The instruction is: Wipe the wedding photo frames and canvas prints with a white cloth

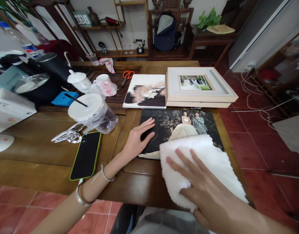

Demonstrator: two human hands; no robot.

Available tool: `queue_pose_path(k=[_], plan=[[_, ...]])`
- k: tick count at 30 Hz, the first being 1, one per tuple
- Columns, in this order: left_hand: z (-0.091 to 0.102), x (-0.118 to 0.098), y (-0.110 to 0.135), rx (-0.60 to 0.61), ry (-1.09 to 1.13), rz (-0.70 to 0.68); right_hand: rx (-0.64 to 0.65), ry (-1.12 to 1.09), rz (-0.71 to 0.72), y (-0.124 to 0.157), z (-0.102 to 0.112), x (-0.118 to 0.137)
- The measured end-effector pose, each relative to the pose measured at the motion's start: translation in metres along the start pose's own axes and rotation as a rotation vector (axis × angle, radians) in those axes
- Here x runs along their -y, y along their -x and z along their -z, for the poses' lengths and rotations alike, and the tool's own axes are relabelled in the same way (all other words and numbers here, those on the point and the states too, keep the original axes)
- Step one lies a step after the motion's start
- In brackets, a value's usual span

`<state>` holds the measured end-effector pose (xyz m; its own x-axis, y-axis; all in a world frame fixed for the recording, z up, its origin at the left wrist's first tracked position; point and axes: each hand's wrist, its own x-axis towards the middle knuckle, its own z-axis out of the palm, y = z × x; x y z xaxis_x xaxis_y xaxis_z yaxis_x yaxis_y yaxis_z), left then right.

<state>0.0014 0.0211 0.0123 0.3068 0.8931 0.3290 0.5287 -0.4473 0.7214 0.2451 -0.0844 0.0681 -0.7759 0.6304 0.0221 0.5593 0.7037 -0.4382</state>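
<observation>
A dark photo panel showing a couple in wedding clothes lies flat on the wooden table. My left hand rests on its left edge, fingers stretched out and holding nothing. Over the panel's lower right part spreads a fluffy white cloth, which hangs past the panel toward me. My right hand lies flat on this cloth with its fingers spread. Just behind the panel are a white-edged photo panel and a stack of pale wooden frames, the top one holding a small photo.
Left of my arm lie a phone with a green case, a silver hair claw clip and a lidded drink cup in plastic. Orange-handled scissors, a white teapot and a blue packet are farther back.
</observation>
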Motion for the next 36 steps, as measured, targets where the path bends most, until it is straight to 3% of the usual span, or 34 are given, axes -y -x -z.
queue_pose_path(k=[10,23,29,36], plan=[[0.001,-0.002,0.0,0.005,0.014,0.002,0.029,0.084,0.003,-0.03,0.015,-0.024],[0.0,0.001,0.0,-0.011,0.031,-0.008,-0.075,0.245,-0.053,-0.07,0.049,-0.094],[0.0,0.0,0.0,-0.007,0.028,-0.005,-0.122,0.266,-0.015,-0.069,0.048,-0.113],[0.0,0.001,0.001,-0.009,0.03,-0.007,-0.146,0.331,0.018,-0.067,0.041,-0.116]])
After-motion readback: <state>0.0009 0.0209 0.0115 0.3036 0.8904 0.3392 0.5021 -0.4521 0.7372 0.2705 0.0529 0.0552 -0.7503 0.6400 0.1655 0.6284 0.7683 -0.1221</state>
